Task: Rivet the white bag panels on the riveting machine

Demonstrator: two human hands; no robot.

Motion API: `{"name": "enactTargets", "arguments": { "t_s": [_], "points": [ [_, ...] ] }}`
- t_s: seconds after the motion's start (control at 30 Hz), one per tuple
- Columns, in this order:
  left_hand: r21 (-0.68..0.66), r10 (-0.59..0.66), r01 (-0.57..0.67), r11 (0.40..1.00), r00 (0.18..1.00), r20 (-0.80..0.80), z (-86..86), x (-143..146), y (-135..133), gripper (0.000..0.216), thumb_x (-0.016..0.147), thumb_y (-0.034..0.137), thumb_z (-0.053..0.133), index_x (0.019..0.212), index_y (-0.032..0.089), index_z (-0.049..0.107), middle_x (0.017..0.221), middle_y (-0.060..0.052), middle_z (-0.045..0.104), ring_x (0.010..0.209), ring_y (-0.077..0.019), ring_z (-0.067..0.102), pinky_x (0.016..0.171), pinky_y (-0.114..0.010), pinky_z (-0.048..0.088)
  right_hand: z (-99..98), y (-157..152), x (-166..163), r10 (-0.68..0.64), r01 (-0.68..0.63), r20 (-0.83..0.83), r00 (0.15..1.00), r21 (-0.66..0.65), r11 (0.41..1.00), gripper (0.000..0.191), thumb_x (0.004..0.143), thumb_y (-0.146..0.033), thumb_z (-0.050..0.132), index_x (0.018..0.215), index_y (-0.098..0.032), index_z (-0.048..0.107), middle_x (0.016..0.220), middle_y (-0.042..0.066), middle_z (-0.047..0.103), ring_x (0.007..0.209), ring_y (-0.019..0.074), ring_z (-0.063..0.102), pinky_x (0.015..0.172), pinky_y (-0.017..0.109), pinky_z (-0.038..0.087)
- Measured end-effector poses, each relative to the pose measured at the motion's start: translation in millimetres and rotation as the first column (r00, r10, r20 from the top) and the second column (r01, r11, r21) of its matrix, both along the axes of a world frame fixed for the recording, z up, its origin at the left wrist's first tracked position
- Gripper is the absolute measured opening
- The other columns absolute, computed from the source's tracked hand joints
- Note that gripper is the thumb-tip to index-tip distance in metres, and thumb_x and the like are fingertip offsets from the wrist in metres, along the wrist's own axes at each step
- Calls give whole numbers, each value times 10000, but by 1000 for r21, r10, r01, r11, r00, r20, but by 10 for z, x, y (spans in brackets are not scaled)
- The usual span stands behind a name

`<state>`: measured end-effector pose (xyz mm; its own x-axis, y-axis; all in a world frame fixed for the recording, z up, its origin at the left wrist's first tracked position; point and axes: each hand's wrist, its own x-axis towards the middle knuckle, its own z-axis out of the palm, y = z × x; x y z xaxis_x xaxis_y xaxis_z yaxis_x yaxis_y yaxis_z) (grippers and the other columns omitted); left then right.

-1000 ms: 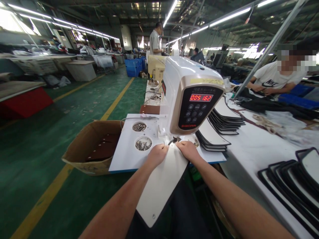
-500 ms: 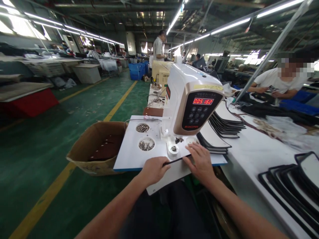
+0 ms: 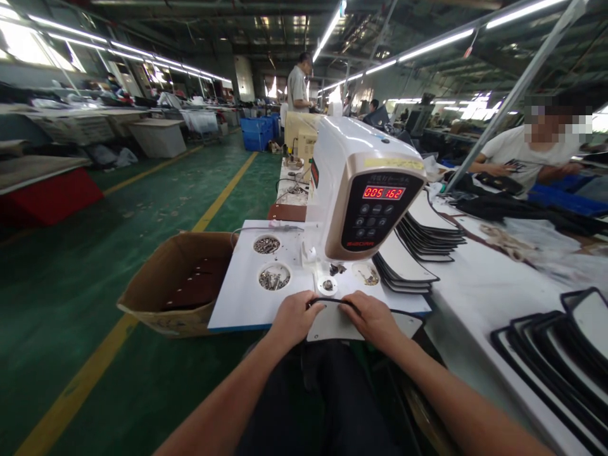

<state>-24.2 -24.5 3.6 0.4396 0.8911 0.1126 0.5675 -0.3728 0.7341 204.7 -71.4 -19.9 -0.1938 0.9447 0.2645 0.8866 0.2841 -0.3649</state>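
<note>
My left hand (image 3: pixel 293 315) and my right hand (image 3: pixel 375 318) both grip a white panel with a black edge (image 3: pixel 335 320). The panel lies flat at the front edge of the white machine table (image 3: pixel 242 297), just in front of the round anvil (image 3: pixel 327 285). Above the anvil stands the white and gold riveting machine (image 3: pixel 365 183), whose red display reads 005 162. Both hands have their fingers curled onto the panel's near corners.
Two round cups of metal rivets (image 3: pixel 272 277) sit in the table left of the anvil. A cardboard box (image 3: pixel 180 278) stands on the floor at left. Stacks of black-edged panels (image 3: pixel 418 247) lie right of the machine, more at far right (image 3: pixel 560 342). A seated person (image 3: pixel 527 152) works beyond.
The panel was pulled back from under the machine head and turned. It now lies crosswise at the table's front edge, with both hands nearer my body.
</note>
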Motion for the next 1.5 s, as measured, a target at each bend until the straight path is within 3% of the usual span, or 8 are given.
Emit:
{"name": "enactTargets", "arguments": {
  "t_s": [0.33,0.73,0.93,1.1,1.2,1.3,1.4,1.5],
  "points": [
    [16,198,-199,980,979,49,-152,299,354,433,903,511,388,631,186,477,595,30,481,624,-114,438,599,-268,251,-8,363,-125,-274,276,-113,955,-1,961,386,973,-508,408,843,-231,643,829,17,694,780,168,605,660,262,325],
    [-206,188,-168,964,979,80,-158,373,570,421,821,503,454,543,188,480,547,18,487,595,-136,444,563,-279,270,68,552,-58,-269,238,-159,950,-190,952,471,937,-490,434,583,-185,501,625,8,581,620,128,461,591,265,248],
    [-233,209,-169,958,964,161,-101,209,368,412,812,528,495,614,169,546,612,19,539,621,-125,474,571,-256,331,30,447,-137,-339,282,-328,882,-210,936,468,914,-496,434,561,-190,458,593,1,543,616,140,464,574,266,274],
    [-424,274,-133,896,917,291,-153,-74,-48,413,825,571,490,859,173,597,740,5,626,649,-138,565,577,-246,422,-143,63,-279,-410,336,-586,698,-238,911,429,913,-543,413,704,-200,566,670,20,598,664,184,535,599,281,401],
    [-270,280,-218,938,935,219,-121,-121,-189,406,849,564,466,758,181,565,686,16,593,646,-134,533,593,-251,390,-227,-174,-320,-340,282,-662,668,-197,939,355,886,-489,509,1056,-196,619,938,74,673,813,223,619,703,328,497],
    [-63,156,-150,987,983,100,-14,-45,-218,356,888,489,440,728,192,553,705,10,603,698,-144,535,656,-268,367,-162,-262,-308,-266,342,-566,781,30,939,510,868,-445,571,1303,-185,511,1232,140,598,1099,266,578,884,393,493],
    [27,7,-8,1000,1000,27,73,85,-188,305,907,429,424,759,199,559,764,-6,631,742,-155,549,682,-277,355,-6,-207,-301,-143,211,-396,907,134,968,401,903,-448,546,1221,-205,582,1210,114,626,1133,255,563,959,394,443],
    [15,-12,11,1000,999,36,67,181,-114,339,923,447,385,757,203,552,737,0,618,720,-152,544,661,-274,343,86,-91,-313,-139,133,-370,919,-41,990,310,950,-478,465,988,-234,653,900,34,695,855,202,634,780,316,464]
  ]
}}
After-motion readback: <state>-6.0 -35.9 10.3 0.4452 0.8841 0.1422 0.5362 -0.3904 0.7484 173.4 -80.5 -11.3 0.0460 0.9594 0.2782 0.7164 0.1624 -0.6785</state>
